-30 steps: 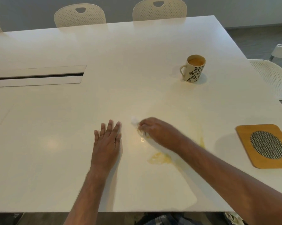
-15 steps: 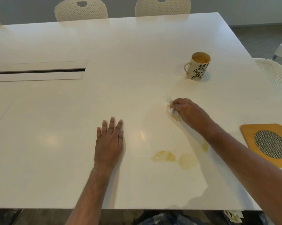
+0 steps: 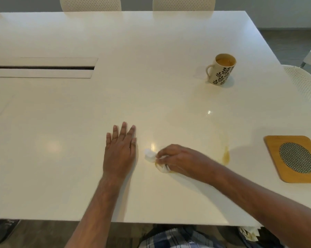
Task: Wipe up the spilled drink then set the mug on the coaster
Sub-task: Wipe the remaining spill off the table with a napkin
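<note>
My right hand point(image 3: 178, 159) grips a crumpled white tissue point(image 3: 150, 155), stained yellow underneath, and presses it on the white table point(image 3: 151, 42). A yellow streak of spilled drink point(image 3: 226, 155) lies to the right of that hand. My left hand point(image 3: 119, 151) rests flat on the table just left of the tissue, fingers straight. The cream mug point(image 3: 221, 71) with a dark leaf pattern stands upright at the far right, full of orange-brown drink, handle to the left. The wooden coaster point(image 3: 294, 158) with an oval mesh inset lies at the right edge.
A long cable slot point(image 3: 42, 68) is set into the table at the left. Perforated white chairs stand along the far side point(image 3: 183, 3) and at the right point(image 3: 305, 85). Used tissues point(image 3: 248, 232) sit below the near table edge at the right.
My right hand has swept the tissue back toward me and to the left, over the two puddles that lay near the front. Those puddles no longer show. My left hand has stayed in place.
</note>
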`<state>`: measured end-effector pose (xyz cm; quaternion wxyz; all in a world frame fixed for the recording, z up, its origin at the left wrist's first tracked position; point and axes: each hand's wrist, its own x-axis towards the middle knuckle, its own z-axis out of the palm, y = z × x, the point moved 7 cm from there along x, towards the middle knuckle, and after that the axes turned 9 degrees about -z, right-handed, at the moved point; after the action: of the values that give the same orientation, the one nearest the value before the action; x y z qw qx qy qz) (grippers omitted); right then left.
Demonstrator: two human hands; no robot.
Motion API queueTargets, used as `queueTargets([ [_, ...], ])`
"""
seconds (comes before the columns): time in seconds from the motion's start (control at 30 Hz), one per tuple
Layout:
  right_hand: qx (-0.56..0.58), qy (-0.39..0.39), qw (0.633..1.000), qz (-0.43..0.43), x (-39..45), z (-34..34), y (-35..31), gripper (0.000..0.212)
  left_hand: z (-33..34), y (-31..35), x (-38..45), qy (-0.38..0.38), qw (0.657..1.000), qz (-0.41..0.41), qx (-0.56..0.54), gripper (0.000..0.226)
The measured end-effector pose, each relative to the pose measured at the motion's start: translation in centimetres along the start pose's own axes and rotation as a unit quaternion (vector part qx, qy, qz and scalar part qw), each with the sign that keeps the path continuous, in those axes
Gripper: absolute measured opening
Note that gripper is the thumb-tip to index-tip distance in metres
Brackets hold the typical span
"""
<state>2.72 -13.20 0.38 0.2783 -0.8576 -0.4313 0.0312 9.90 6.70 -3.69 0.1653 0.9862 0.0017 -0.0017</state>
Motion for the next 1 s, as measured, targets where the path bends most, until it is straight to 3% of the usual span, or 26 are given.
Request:
queueTargets([
  [0.13,-0.029,-0.06,0.998,-0.012,-3.4,-0.9,0.9,0.031,0.1,0.0,0.1,-0.002,1.0,-0.002,-0.006,0.051],
  [0.33,-0.075,0.046,0.993,0.079,-2.8,-4.5,3.8,0.025,0.2,0.0,-0.1,0.004,1.0,-0.004,-0.014,0.051],
  [0.47,-0.029,0.095,0.994,0.053,-0.6,-2.4,0.3,0.018,0.2,-0.1,-0.1,0.007,1.0,-0.006,-0.013,0.051],
  [0.63,-0.007,-0.014,1.0,0.011,-2.7,1.2,-3.5,0.032,0.0,0.1,-0.1,0.003,1.0,-0.004,-0.011,0.051],
  [0.77,-0.044,-0.073,0.996,0.004,-7.0,0.2,-2.9,0.037,0.0,0.0,-0.2,0.001,1.0,-0.008,-0.011,0.051],
  [0.9,-0.072,-0.01,0.995,0.063,-8.7,-3.7,1.7,0.016,0.0,0.0,-0.1,0.002,1.0,-0.005,-0.012,0.051],
  [1.0,-0.089,0.05,0.988,0.118,-8.1,-5.5,4.5,0.024,0.1,0.0,-0.1,-0.002,1.0,-0.007,-0.012,0.051],
])
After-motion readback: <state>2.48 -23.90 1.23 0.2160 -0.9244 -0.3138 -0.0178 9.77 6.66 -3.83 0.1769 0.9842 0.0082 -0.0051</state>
